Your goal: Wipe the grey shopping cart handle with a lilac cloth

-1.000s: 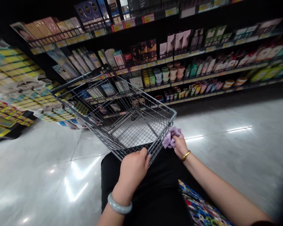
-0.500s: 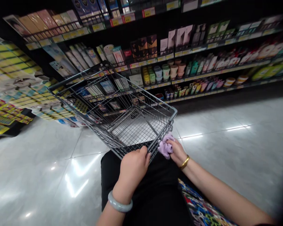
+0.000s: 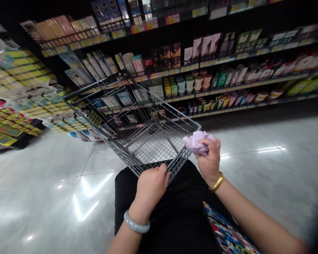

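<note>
A grey wire shopping cart (image 3: 148, 144) stands in front of me, with nothing in its basket. My left hand (image 3: 152, 183) is closed around the rim at the cart's near end, thumb on top. A crumpled light purple cloth (image 3: 197, 141) is bunched in my right hand (image 3: 209, 158), whose fingers are wrapped round it. The cloth is at the cart's near right corner; whether it touches the rim there I cannot tell. A pale bangle circles my left wrist and a gold one my right.
Beyond the cart, shelves (image 3: 180, 70) carry boxes, bottles and jars above price labels. Hanging yellow packs (image 3: 29, 77) fill a display at the left. Shiny grey tiles (image 3: 55, 183) cover the floor. My dark-clothed lap (image 3: 169, 211) lies below the cart's near end.
My right hand has moved up and a little right with the cloth, from the side of the near rim to its corner. My left hand keeps its grip. The view has shifted slightly.
</note>
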Tool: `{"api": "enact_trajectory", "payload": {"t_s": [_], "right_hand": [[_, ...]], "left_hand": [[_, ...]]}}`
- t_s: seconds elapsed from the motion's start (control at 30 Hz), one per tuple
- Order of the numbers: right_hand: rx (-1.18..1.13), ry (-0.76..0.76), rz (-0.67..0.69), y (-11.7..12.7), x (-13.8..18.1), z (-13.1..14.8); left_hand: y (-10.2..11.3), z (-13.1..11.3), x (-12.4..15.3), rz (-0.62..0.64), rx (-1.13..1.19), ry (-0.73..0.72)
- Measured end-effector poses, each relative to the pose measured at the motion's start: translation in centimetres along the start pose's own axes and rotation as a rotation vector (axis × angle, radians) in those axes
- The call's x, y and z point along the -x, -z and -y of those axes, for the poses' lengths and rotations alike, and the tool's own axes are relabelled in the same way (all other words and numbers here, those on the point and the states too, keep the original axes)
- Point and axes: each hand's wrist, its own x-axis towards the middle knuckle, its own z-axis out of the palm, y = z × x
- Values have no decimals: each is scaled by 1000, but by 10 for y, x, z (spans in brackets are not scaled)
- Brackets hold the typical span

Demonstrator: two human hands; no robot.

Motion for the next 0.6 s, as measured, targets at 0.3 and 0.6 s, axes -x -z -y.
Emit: {"api": "enact_trajectory", "payload": {"t_s": [0.3, 0.6], "right_hand": [[283, 432, 425, -12, -44, 0], [464, 494, 632, 3, -64, 3]], "left_hand": [[-1, 2, 7, -31, 23, -4], [-12, 2, 36, -64, 49, -45]]}}
